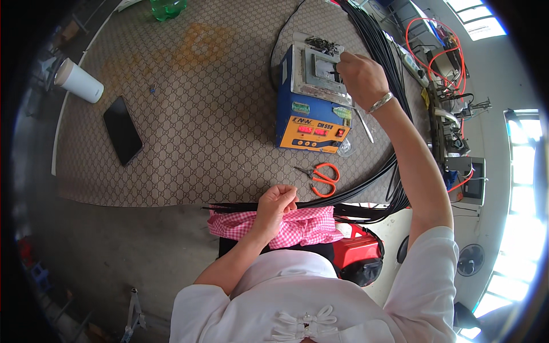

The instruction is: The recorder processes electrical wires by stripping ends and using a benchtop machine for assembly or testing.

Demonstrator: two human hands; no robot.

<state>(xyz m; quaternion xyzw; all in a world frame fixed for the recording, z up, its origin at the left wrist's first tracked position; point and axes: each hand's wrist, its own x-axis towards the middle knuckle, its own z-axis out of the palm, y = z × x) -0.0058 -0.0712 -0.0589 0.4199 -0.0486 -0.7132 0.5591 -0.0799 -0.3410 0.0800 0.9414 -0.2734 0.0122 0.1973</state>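
A: Big picture first: a desk under a patterned brown cover, and a thick bundle of black cables sweeping down its right side and curling back along the near edge.

B: That bundle looks heavy as a whole, I'd say, but each strand should be light, springy and a bit slick in its sheath.

A: The left hand sits at the near edge, fingers curled shut around the cable ends where they fan out over a pink checked cloth.

B: Good place to hold, close to the tips; further back they'd likely flop and splay.

A: Next, the blue and orange box mid-desk, metal plate on top. The right hand is over that plate, fingertips pinched together. Whether a cable end is between them, I cannot tell.

B: Anything that thin wants a firm pinch, not a squeeze.

A: Smaller bits: white cup and black phone far left, orange scissors just in front of the box.
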